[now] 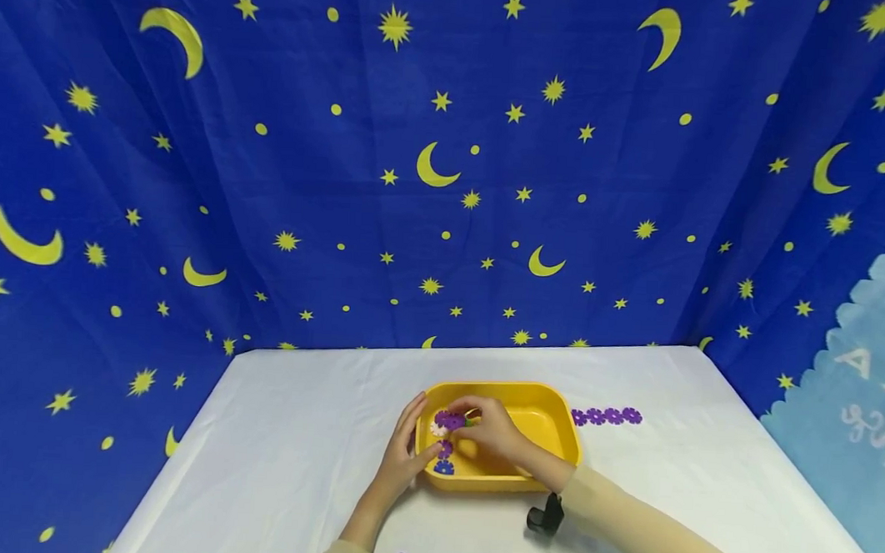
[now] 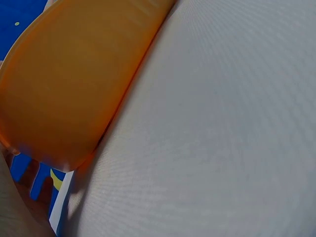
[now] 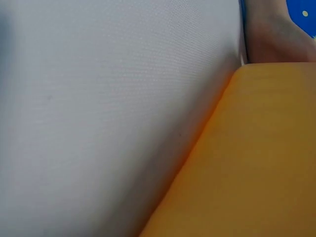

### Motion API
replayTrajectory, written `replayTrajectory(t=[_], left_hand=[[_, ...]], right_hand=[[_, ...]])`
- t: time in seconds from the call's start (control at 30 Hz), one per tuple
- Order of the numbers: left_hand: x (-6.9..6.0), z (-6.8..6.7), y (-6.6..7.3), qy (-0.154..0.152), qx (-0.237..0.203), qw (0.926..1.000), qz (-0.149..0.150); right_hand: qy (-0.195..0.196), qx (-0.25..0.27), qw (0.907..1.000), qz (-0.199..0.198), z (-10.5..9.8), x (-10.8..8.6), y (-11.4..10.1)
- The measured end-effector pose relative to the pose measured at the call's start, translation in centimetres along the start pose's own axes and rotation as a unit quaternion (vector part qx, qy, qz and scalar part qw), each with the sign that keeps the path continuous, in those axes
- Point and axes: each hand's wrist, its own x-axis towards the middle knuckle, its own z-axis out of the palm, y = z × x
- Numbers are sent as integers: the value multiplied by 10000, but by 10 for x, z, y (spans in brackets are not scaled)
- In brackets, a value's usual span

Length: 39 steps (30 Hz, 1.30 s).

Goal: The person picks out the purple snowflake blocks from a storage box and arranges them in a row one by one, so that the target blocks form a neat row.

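A yellow plastic tray (image 1: pixel 534 391) stands on the white table. Along its left wall lies my left hand (image 1: pixel 401 461), fingers fairly straight outside and thumb over the rim. In the left wrist view, some of that hand's fingers (image 2: pixel 43 190) show spread beside the tray. Inside the tray's left end, my right hand (image 1: pixel 493 429) pinches a purple snowflake disc (image 1: pixel 454 422). Close by are a pale pink disc (image 1: pixel 438 429), another purple disc (image 1: pixel 444 449) and a blue disc (image 1: pixel 443 467). A bit of green shows beneath the right fingers, partly hidden.
A row of purple snowflake discs (image 1: pixel 614 416) lies on the table right of the tray. Dark blue cloth (image 1: pixel 357 180) with yellow stars and moons hangs behind and at the sides. A light blue panel (image 1: pixel 857 398) stands at the far right.
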Motion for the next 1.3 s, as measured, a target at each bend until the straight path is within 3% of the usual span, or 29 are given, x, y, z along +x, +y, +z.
replayTrajectory(t=[0.4,0.63,0.83,0.9,1.13,1.3], left_hand=[[-1,0,2,1,82,9999,-127],[4,4,-26,194,33,9997,-150],[4,5,-32,262,70,9996,-105],[4,5,-32,258,65,9996,-91],[-2,2,3,161,-82,9994,-287],[-3,2,5,124,-1,9997,-214]], right_hand=[[362,33,9993,-3,-21,-17,2],[613,-216,9978,105,-39,-30,3],[862,-186,9961,56,-58,-36,4],[895,-130,9958,117,-63,-38,3],[996,-215,9945,232,-72,-43,9],[1073,-287,9933,306,-81,-48,13]])
